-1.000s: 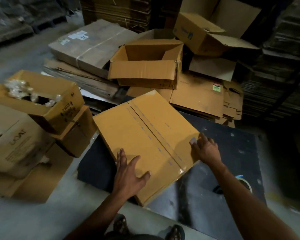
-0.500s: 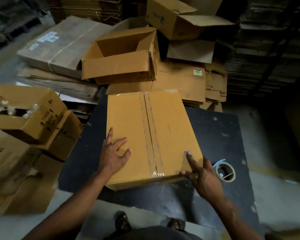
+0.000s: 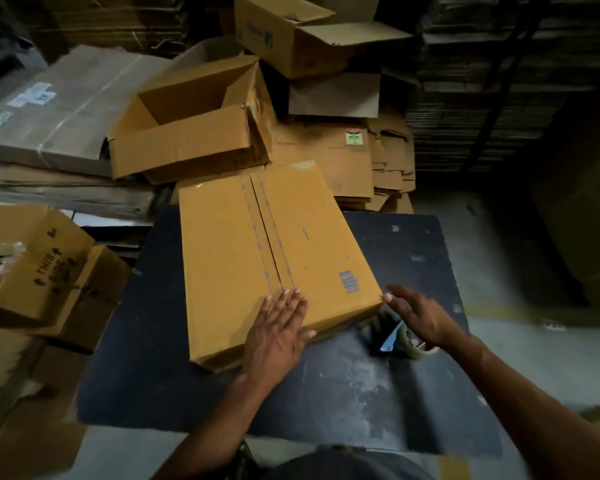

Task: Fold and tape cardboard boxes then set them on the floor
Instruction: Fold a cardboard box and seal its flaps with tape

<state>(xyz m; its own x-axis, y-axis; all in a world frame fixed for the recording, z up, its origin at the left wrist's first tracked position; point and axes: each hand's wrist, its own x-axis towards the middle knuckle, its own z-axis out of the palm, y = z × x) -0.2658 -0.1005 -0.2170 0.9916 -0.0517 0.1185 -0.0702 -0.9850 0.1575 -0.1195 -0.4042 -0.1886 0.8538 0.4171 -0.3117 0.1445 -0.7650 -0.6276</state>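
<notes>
A closed brown cardboard box [image 3: 243,244] lies on the dark work board [image 3: 326,386], its two top flaps meeting along a centre seam. My left hand [image 3: 279,332] presses flat on the box's near end, fingers straight, right by the seam. My right hand [image 3: 418,315] hovers open at the box's near right corner, one fingertip touching that corner. Under my right hand a tape dispenser with a clear roll [image 3: 404,341] rests on the board, partly hidden by the hand.
An open empty box [image 3: 191,133] stands behind the closed one. Flattened cardboard [image 3: 368,157] is stacked at the back right, wrapped bundles [image 3: 59,109] at the back left. Printed boxes [image 3: 39,268] crowd the left side. Bare concrete floor [image 3: 520,271] lies to the right.
The box has turned clockwise on the board. My left hand slid from the left flap to the near end by the seam. My right hand moved off the box top to its corner.
</notes>
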